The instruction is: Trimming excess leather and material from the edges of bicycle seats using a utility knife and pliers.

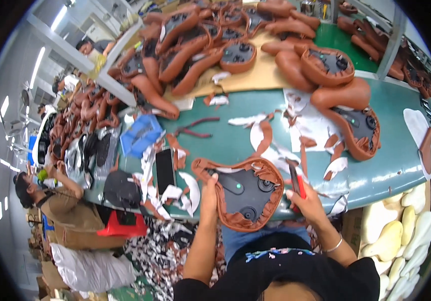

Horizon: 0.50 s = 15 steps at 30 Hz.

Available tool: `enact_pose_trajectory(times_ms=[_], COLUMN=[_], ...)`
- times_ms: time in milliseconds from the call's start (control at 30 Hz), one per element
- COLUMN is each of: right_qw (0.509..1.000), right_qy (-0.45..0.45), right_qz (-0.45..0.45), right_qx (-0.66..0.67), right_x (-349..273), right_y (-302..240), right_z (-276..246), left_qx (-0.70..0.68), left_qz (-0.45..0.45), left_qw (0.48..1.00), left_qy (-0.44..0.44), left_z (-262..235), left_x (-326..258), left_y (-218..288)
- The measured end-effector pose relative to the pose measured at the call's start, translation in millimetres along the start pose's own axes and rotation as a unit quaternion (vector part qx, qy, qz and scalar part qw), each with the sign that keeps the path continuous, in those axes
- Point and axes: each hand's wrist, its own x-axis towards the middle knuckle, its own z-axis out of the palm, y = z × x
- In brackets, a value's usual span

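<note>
An upturned bicycle saddle (pixel 243 193) with a black plastic base and a brown leather cover folded over its rim lies at the near edge of the green table (pixel 391 165). My left hand (pixel 208 198) grips its left rim. My right hand (pixel 303 198) holds a red-handled tool (pixel 296 181) against the saddle's right edge.
Several brown saddles (pixel 326 65) are piled across the far side. White and brown trimmings (pixel 270 135) litter the table. A black phone (pixel 165 170), pliers (pixel 195 128) and a blue box (pixel 141 134) lie left. Foam pads (pixel 401 231) are stacked at the right. A seated person (pixel 59 200) works at the left.
</note>
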Motion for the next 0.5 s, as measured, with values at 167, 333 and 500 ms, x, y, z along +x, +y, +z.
enact_pose_trajectory(times_ms=[167, 333, 500], right_qw=[0.999, 0.993, 0.955], right_qy=[0.014, -0.038, -0.033], right_qz=[-0.021, 0.005, -0.181], right_qx=[0.023, 0.108, -0.232], right_x=[7, 4, 7], right_y=[-10, -16, -23], right_z=[5, -6, -13], left_qx=[0.405, 0.616, 0.548], left_qz=[0.387, 0.387, 0.452], left_qw=[0.824, 0.685, 0.700], left_qy=[0.081, -0.033, -0.074], left_z=[26, 83, 85], left_x=[-22, -31, -18], left_y=[38, 27, 14])
